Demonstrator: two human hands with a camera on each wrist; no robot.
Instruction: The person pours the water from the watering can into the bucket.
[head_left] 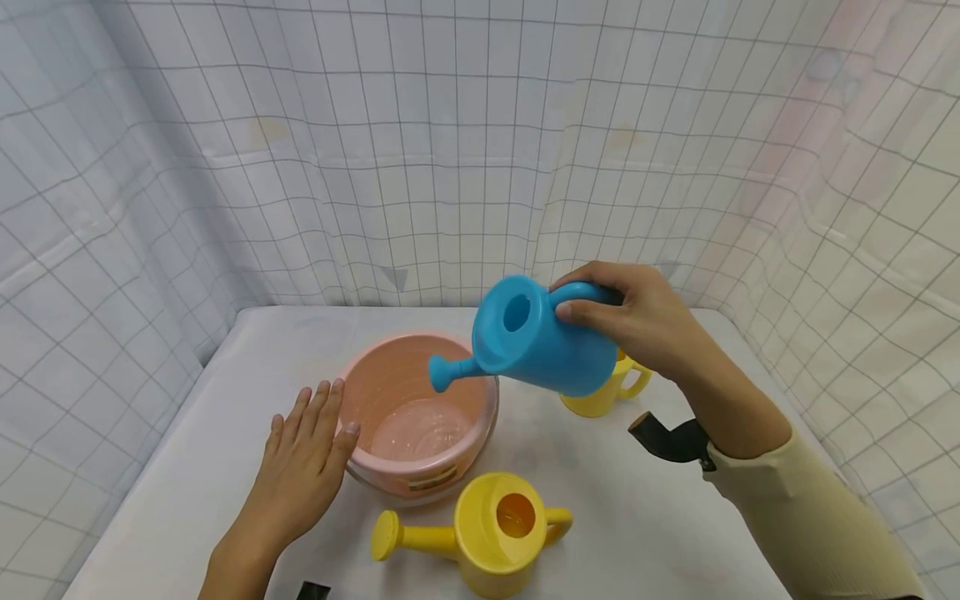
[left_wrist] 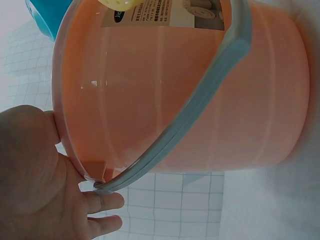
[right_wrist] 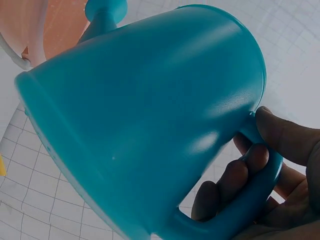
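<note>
My right hand [head_left: 637, 321] grips the handle of a blue watering can [head_left: 555, 354]. The can is raised and tilted left, its spout reaching over a pink bucket [head_left: 401, 367]. In the right wrist view, fingers curl round the can's handle [right_wrist: 252, 200]. Straight-fingered, my left hand [head_left: 300, 467] lies against the bucket's left rim. Its palm faces the rim in the left wrist view, beside the grey bucket handle [left_wrist: 167, 142]. Something like shallow water covers the bucket's bottom; no stream is visible from the spout.
A yellow watering can [head_left: 487, 537] stands in front of the bucket, spout pointing left. Behind the blue can, a second yellow watering can [head_left: 600, 402] is partly hidden. White table [head_left: 622, 517] surrounds them, with gridded curtains [head_left: 450, 167] at the back and sides.
</note>
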